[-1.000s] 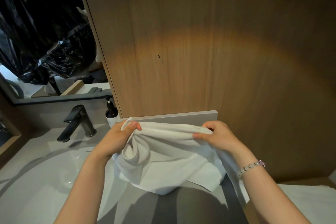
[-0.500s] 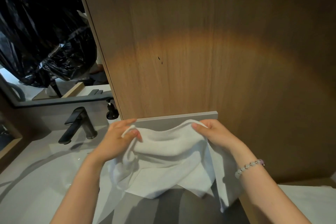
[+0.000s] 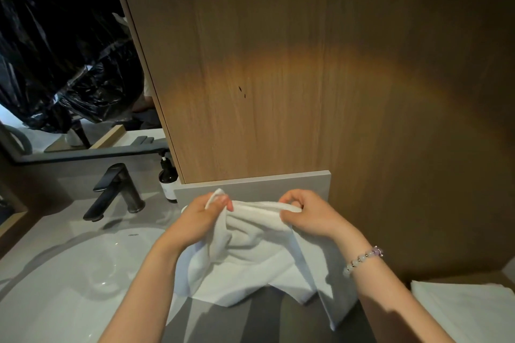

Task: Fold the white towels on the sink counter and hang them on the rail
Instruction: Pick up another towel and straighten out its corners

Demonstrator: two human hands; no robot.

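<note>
Head view: the left hand (image 3: 206, 217) and right hand (image 3: 309, 217) each pinch one end of the white towel (image 3: 250, 264)'s top hem. The hem runs left to right between them, equally near both, and the cloth droops toward the bench (image 3: 223, 323)'s near edge.

Cloth, wood and metal, as I see them.
I see a soft matt cloth towel (image 3: 250, 259), a matt grained wood panel (image 3: 306, 64), a dark matt metal tap (image 3: 126, 194), a glossy white basin (image 3: 55, 287).
</note>
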